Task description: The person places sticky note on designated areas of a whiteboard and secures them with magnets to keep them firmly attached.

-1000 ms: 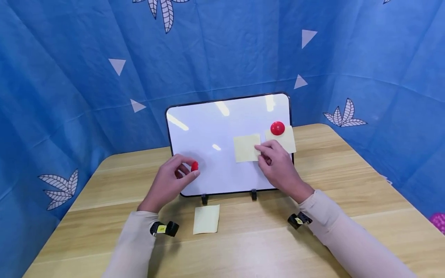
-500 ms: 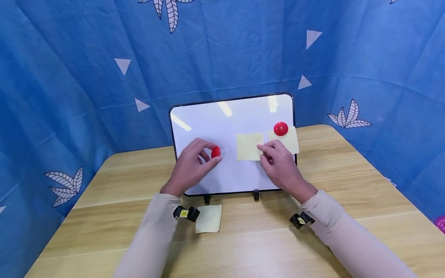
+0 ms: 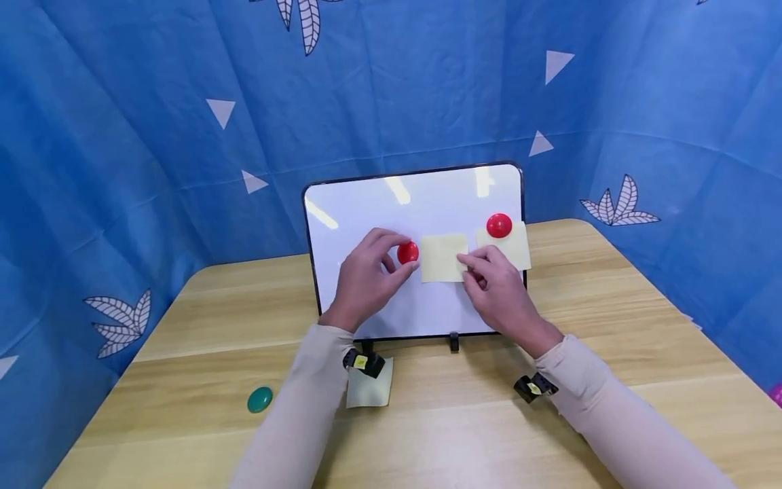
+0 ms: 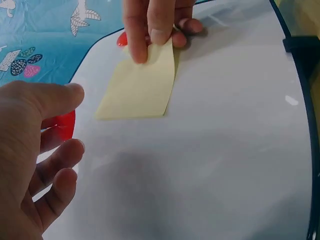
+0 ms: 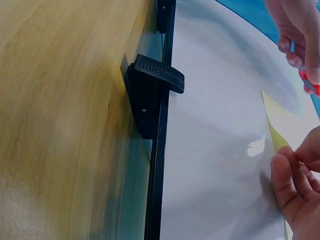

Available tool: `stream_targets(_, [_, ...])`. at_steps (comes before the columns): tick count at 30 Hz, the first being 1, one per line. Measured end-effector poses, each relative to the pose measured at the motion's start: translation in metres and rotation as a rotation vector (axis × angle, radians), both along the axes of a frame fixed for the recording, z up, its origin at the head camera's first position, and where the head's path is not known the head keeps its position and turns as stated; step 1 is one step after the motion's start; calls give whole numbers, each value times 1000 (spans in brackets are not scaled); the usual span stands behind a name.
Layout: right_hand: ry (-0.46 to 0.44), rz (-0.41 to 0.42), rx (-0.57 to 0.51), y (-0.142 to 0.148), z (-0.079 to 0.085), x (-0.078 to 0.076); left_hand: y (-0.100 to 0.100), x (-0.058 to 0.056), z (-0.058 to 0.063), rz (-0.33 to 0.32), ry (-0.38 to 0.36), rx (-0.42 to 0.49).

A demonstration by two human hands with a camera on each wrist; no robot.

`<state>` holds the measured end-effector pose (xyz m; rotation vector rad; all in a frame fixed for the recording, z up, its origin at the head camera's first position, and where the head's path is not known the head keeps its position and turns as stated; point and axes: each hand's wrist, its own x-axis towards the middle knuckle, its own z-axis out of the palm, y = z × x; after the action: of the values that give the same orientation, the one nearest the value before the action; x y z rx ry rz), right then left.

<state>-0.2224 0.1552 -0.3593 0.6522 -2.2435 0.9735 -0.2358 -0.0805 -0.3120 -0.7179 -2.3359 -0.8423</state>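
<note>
My left hand [image 3: 369, 275] pinches a round red magnet [image 3: 407, 252] between thumb and fingers, just left of a yellow sticky note [image 3: 441, 258]. In the left wrist view the same magnet [image 4: 66, 125] shows partly behind the fingers. My right hand [image 3: 497, 288] pinches the right edge of that note, which lies against the whiteboard [image 3: 421, 312]; in the right wrist view the note [image 5: 282, 120] bends a little away from the board. Farther right, a second red magnet [image 3: 499, 225] sits on the top of another yellow note [image 3: 519, 248], partly hidden by my right hand.
A third yellow note [image 3: 369, 390] lies on the wooden table [image 3: 452, 435], partly behind my left wrist camera. A green magnet [image 3: 259, 399] rests left of my forearm. Black stand clips [image 3: 454, 341] support the board's lower edge. A blue curtain [image 3: 391, 81] hangs behind.
My left hand has moved right and up across the board with the red magnet, close to the note. The right hand keeps its grip on the note. The green magnet has come into view.
</note>
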Motion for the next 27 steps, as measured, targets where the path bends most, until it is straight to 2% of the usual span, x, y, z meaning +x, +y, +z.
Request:
stream_targets(6, [11, -4, -6, 0, 0, -1, 16, -2, -1, 3, 6, 2])
stream_targets(15, [-2, -7, 1, -1, -3, -2, 30, -6, -4, 83, 47, -87])
stream_targets(27, [-5, 2, -5, 1, -1, -2, 37, -16, -3, 52, 150, -158])
